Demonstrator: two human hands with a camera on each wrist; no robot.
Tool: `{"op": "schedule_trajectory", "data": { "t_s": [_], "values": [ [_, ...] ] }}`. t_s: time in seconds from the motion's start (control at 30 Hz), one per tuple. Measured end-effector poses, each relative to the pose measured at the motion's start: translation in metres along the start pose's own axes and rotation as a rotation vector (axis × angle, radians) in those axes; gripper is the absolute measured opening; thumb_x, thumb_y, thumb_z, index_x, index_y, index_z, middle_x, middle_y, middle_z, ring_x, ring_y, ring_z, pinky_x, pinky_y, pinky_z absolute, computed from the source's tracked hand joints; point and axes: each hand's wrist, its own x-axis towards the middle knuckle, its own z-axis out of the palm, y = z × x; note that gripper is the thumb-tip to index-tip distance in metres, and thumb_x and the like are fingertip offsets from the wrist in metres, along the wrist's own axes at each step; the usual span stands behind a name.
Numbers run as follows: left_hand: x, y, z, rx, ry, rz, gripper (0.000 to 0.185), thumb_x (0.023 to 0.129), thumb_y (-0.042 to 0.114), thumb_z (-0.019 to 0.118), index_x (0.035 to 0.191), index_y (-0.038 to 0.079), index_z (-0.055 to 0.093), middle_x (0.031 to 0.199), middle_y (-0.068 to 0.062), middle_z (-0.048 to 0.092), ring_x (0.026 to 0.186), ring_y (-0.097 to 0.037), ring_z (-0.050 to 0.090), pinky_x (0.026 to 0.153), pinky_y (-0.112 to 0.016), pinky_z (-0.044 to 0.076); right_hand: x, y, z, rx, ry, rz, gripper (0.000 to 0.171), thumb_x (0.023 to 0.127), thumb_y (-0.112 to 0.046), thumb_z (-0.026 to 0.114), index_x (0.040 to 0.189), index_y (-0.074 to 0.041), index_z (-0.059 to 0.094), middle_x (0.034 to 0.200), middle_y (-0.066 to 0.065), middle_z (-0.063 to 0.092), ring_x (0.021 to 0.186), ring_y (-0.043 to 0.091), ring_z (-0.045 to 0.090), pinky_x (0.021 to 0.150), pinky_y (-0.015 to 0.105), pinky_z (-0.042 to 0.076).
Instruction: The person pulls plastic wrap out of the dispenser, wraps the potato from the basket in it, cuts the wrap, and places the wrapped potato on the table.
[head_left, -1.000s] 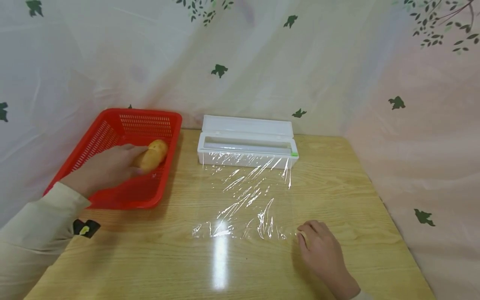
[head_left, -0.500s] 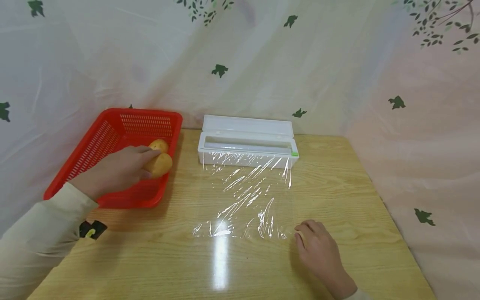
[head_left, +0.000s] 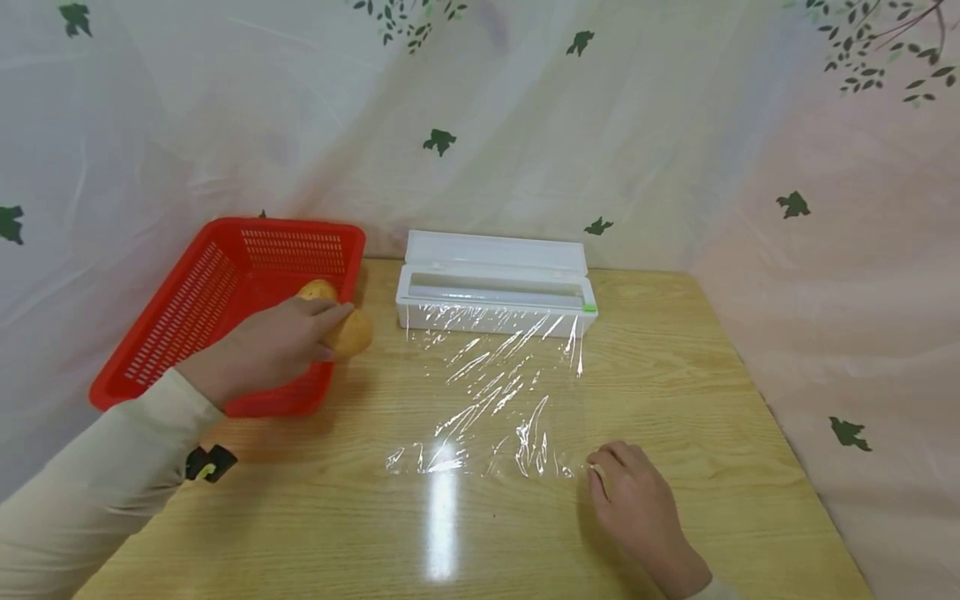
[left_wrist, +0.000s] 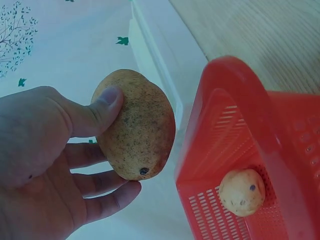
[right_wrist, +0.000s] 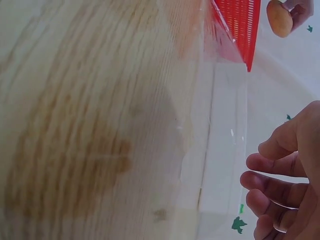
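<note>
A wooden table (head_left: 675, 358) stands before a pale curtain (head_left: 525, 125) printed with green leaves. All places below are given relative to the white wrap box (head_left: 495, 283), which sits at the far middle of the table with its lid raised.

A red basket (head_left: 187, 308) with slotted walls lies left of the wrap box, at the table's left edge. A sheet of clear wrap (head_left: 487, 392) runs from the front of the box toward the person and lies flat, creased and shiny, on the wood.

The left arm, in a beige sleeve (head_left: 97, 492), reaches in from the near left. The left hand (head_left: 262, 350) is curled round a potato (head_left: 351, 333): in the left wrist view the thumb presses the potato's (left_wrist: 137, 130) upper side and the fingers cup it from below, so that it is lifted clear of the basket (left_wrist: 240, 150). This potato is just left of the box, above the basket's right rim. A second potato (head_left: 317, 290), smaller in view, lies in the basket's far right corner, also seen on the basket floor from the left wrist (left_wrist: 242, 192).

The right hand (head_left: 637, 508) rests on the table well in front of the box, at the near right corner of the wrap. Its fingers are loosely bent; whether they pinch the wrap's edge cannot be told. In the right wrist view the fingers (right_wrist: 275, 175) are slack and bent, with nothing seen in them.
</note>
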Motion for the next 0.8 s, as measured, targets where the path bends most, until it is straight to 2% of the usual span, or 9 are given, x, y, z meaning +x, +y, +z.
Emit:
{"op": "schedule_trajectory", "data": {
  "t_s": [0.2,0.4,0.63,0.8],
  "values": [
    [0.006,0.006,0.007,0.015,0.038,0.049,0.069,0.081,0.008,0.084,0.142,-0.003,0.052,0.131,-0.023,0.061,0.106,-0.038,0.064,0.074,-0.043,0.060,-0.001,-0.001,0.000,0.014,0.016,0.001,0.013,0.074,-0.003,0.078,0.087,-0.004,0.073,0.090,0.005,0.066,0.081,0.022,0.062,0.063,0.034,0.056],
    [0.011,0.014,0.011,0.037,0.030,0.085,0.071,0.083,0.010,0.083,0.144,-0.002,0.051,0.132,-0.025,0.060,0.112,-0.044,0.062,0.083,-0.051,0.058,0.000,-0.001,0.003,0.020,0.030,-0.020,0.012,0.075,-0.003,0.077,0.086,-0.004,0.072,0.089,0.005,0.066,0.081,0.022,0.062,0.063,0.035,0.056],
    [0.014,0.019,0.019,0.039,0.044,0.121,0.071,0.082,0.012,0.084,0.143,-0.003,0.052,0.132,-0.024,0.061,0.109,-0.043,0.064,0.084,-0.050,0.058,-0.001,-0.001,0.005,0.023,0.026,-0.012,0.011,0.076,-0.004,0.077,0.086,-0.006,0.072,0.089,0.004,0.066,0.080,0.021,0.061,0.063,0.034,0.055],
    [0.015,0.026,0.025,0.020,0.022,0.131,0.071,0.083,0.014,0.083,0.144,-0.003,0.051,0.132,-0.022,0.061,0.111,-0.042,0.062,0.089,-0.051,0.056,0.000,-0.002,0.005,0.025,0.027,-0.016,0.011,0.076,-0.003,0.077,0.085,-0.005,0.072,0.089,0.004,0.066,0.080,0.020,0.061,0.063,0.034,0.055]
  ]
}}
